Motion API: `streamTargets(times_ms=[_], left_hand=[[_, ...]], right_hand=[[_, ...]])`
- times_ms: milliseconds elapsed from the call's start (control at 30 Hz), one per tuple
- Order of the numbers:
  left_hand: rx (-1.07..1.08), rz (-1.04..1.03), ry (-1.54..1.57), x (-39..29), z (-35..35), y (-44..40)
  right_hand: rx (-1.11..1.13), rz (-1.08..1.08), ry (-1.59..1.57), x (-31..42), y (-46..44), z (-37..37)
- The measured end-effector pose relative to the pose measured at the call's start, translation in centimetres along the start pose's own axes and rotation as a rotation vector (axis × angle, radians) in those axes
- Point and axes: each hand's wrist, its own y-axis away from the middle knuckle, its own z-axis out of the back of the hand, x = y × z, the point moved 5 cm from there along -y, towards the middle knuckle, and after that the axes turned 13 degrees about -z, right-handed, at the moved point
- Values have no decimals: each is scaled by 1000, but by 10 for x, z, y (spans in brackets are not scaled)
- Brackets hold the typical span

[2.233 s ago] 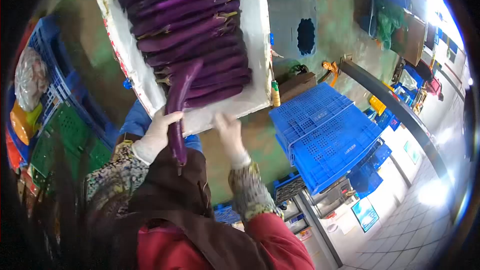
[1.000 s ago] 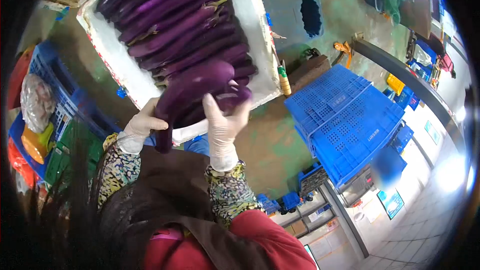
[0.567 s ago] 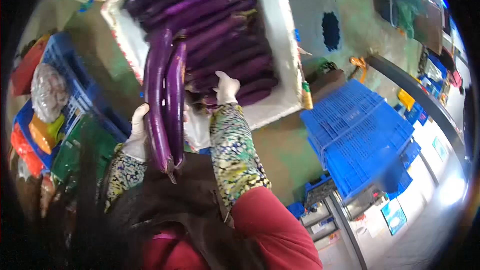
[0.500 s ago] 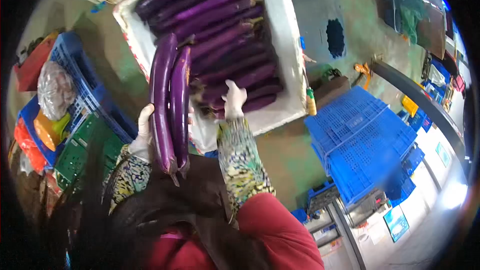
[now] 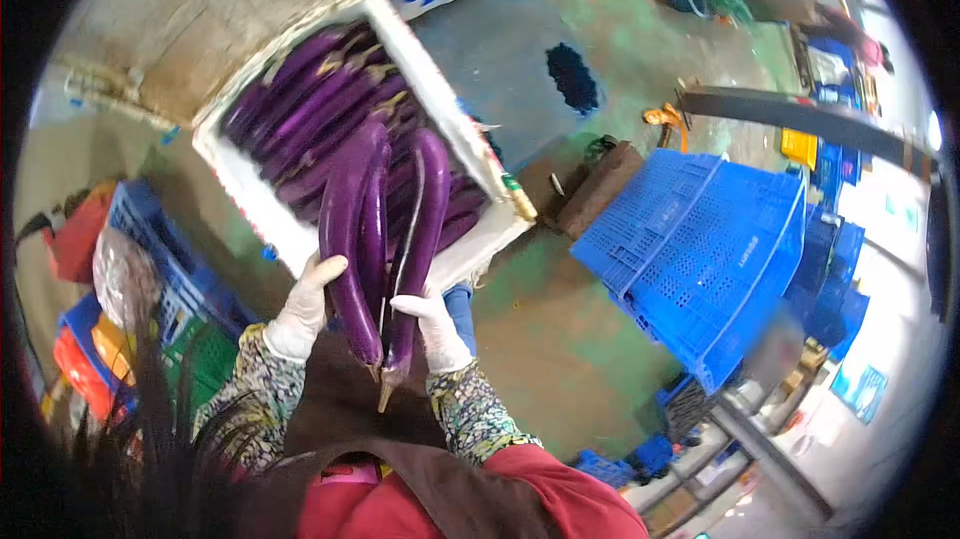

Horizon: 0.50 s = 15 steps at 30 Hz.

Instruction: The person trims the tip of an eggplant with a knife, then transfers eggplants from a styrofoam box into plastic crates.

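Observation:
My left hand (image 5: 303, 311), in a white glove, is closed around the lower part of a long purple eggplant (image 5: 350, 214). A second, slimmer eggplant (image 5: 374, 234) lies right beside it, partly hidden. On the other side my right hand (image 5: 437, 331), also gloved, grips a third eggplant (image 5: 426, 204) near its stem end, thumb across it. All three point away from me, stems towards my apron. Beneath and beyond them stands a white foam box (image 5: 432, 77), where many more eggplants (image 5: 300, 109) lie in rows.
A stack of blue plastic crates (image 5: 690, 234) stands to the right. At left are a blue crate (image 5: 165, 239), a green crate (image 5: 200, 354) and a clear plastic bag (image 5: 125, 274). Another open box (image 5: 220, 19) adjoins the foam box. A metal beam (image 5: 770, 109) juts in at right.
My right hand has come out of the box with an eggplant and brought it beside the two at my left hand. The view has turned, so the box appears further left.

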Motion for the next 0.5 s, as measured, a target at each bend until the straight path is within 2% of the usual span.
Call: streamTargets(times_ms=[67,100,133,167,200,267,300,333,367,400,433,467,500], left_hand=[[35,-106,-187,-6,-60,3],[92,-137,-212,2,-92,6],[149,-156,-159,4,-141,18],[308,-150,-227,16,-170,18],[397,-199,-325,21,-210,27],[557,-199,-296,35,-302,43],[641,-226,-271,45,-360,54],[745,-242,-289,58,-403,60],[853,-235,-168,68,-459,76],[917,-244,-137,92,-501,82],[1000,-273,-153,111,-539,89],[1031,-243,-106,134,-575,96],[1049,-195,-122,162,-610,100]], right_hand=[[105,-90,-175,18,32,10],[105,-60,-135,57,70,-4],[63,88,-30,52,77,26],[56,193,-45,72,100,41],[170,277,-48,83,113,57],[160,429,-30,124,160,100],[34,523,-59,152,197,121],[24,501,-38,181,235,136],[-31,564,-84,204,272,155],[-143,660,50,227,300,190],[-232,751,-3,246,334,212],[-266,745,-36,265,367,234],[-152,816,-161,287,405,238]])
